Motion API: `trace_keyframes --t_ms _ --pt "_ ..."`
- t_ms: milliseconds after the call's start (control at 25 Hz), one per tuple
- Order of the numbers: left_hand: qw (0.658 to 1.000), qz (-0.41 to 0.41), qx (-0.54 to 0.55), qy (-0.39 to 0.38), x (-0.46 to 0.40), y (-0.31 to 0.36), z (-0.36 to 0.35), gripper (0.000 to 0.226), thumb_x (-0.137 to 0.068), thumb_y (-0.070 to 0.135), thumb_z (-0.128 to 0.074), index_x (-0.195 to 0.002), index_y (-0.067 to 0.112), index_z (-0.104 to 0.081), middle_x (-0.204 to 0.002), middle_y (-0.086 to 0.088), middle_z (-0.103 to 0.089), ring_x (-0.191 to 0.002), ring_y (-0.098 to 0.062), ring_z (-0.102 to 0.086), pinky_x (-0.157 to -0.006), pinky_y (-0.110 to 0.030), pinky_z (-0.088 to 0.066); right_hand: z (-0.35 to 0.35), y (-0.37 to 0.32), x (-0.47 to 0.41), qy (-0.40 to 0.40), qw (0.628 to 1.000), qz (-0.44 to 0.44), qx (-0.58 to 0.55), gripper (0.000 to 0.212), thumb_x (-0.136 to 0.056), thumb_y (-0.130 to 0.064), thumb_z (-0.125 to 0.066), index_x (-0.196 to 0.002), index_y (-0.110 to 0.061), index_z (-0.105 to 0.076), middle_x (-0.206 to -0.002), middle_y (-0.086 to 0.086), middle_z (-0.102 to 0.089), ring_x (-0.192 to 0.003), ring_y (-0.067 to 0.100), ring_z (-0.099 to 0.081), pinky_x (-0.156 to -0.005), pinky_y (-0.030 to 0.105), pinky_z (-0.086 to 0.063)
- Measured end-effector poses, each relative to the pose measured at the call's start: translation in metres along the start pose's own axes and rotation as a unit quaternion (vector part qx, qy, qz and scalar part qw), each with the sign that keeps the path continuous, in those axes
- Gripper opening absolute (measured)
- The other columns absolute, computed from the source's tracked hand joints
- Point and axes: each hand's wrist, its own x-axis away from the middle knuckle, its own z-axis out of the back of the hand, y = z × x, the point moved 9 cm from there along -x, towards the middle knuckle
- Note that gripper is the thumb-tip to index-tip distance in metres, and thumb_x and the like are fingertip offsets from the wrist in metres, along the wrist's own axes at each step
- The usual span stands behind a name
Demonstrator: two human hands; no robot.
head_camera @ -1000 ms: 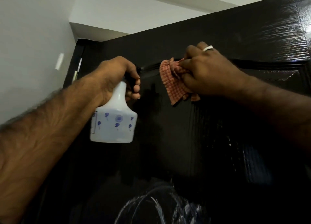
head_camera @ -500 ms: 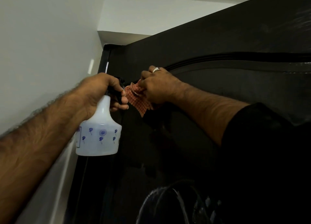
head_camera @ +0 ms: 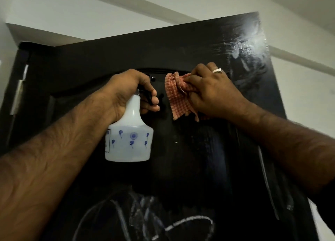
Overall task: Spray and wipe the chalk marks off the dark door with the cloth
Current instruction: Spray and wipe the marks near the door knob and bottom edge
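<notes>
The dark glossy door fills the view, seen from below. White chalk marks curve across its lower part. My left hand grips the neck and black trigger of a white spray bottle printed with small blue figures, held close to the door's upper panel. My right hand, with a ring on one finger, holds a bunched red-checked cloth against the door just right of the bottle.
A pale wall stands at the left beside the door frame, where a metal hinge shows. The white ceiling is above. The door's free edge is at the right, with wet sheen near its top corner.
My right hand has moved with the cloth from the door's left edge towards the right along the top panel. The view has swung back to face the door. The bottle stays gripped.
</notes>
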Motion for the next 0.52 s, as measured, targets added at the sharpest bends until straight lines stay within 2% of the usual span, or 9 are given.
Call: trace_keyframes --t_ms 120,200,280,360,440,520 --pt "0.998 -0.007 -0.004 -0.068 0.002 0.003 -0.053 0.014 -0.077 0.015 -0.062 -0.081 0.007 -0.072 -0.083 -0.016 -0.073 -0.077 -0.036 -0.077 -0.069 -0.035 -0.057 0.038 0.057 0.066 0.012 0.992 -0.095 0.076 0.048 -0.085 -0.039 -0.049 -0.116 -0.013 -0.074 -0.111 0.011 -0.060 -0.104 0.036 -0.052 -0.085 0.048 -0.050" --pt "0.994 -0.013 -0.005 -0.107 0.007 0.000 -0.084 0.013 -0.079 0.014 -0.062 -0.080 0.005 -0.071 -0.076 -0.016 -0.070 -0.069 -0.034 -0.073 -0.070 -0.038 -0.057 0.064 0.090 0.123 0.047 0.983 -0.160 0.077 0.044 -0.081 -0.036 -0.058 -0.115 -0.012 -0.073 -0.114 0.012 -0.058 -0.106 0.039 -0.052 -0.082 0.047 -0.050" --pt "0.991 -0.019 0.023 -0.128 0.010 -0.002 -0.110 0.008 -0.081 0.009 -0.063 -0.078 0.003 -0.068 -0.070 -0.015 -0.064 -0.060 -0.028 -0.064 -0.059 -0.036 -0.057 0.066 0.090 0.181 0.070 0.981 -0.173 0.043 0.047 -0.081 -0.031 -0.059 -0.119 -0.007 -0.072 -0.129 0.014 -0.059 -0.117 0.040 -0.054 -0.092 0.051 -0.051" --pt "0.991 -0.023 0.040 -0.124 0.007 -0.002 -0.124 0.006 -0.081 0.007 -0.063 -0.079 0.003 -0.067 -0.070 -0.014 -0.064 -0.057 -0.024 -0.063 -0.056 -0.034 -0.056 0.039 0.062 0.216 0.059 0.990 -0.125 0.010 0.054 -0.086 -0.024 -0.058 -0.132 0.003 -0.066 -0.152 0.021 -0.052 -0.139 0.042 -0.051 -0.113 0.055 -0.043" --pt "0.992 -0.033 0.012 -0.123 0.003 0.003 -0.132 0.011 -0.083 0.010 -0.061 -0.083 0.003 -0.070 -0.076 -0.016 -0.073 -0.067 -0.030 -0.075 -0.065 -0.036 -0.055 0.015 0.040 0.220 0.037 0.997 -0.072 0.000 0.063 -0.094 -0.022 -0.058 -0.149 0.008 -0.051 -0.168 0.023 -0.035 -0.158 0.039 -0.030 -0.125 0.058 -0.030" --pt "0.992 -0.041 -0.010 -0.117 -0.001 0.011 -0.132 0.015 -0.083 0.011 -0.059 -0.086 0.003 -0.072 -0.082 -0.018 -0.077 -0.078 -0.037 -0.080 -0.072 -0.036 -0.054 0.014 0.046 0.187 0.041 0.996 -0.074 0.010 0.068 -0.101 -0.030 -0.050 -0.160 0.002 -0.039 -0.174 0.019 -0.025 -0.163 0.033 -0.019 -0.130 0.057 -0.023"
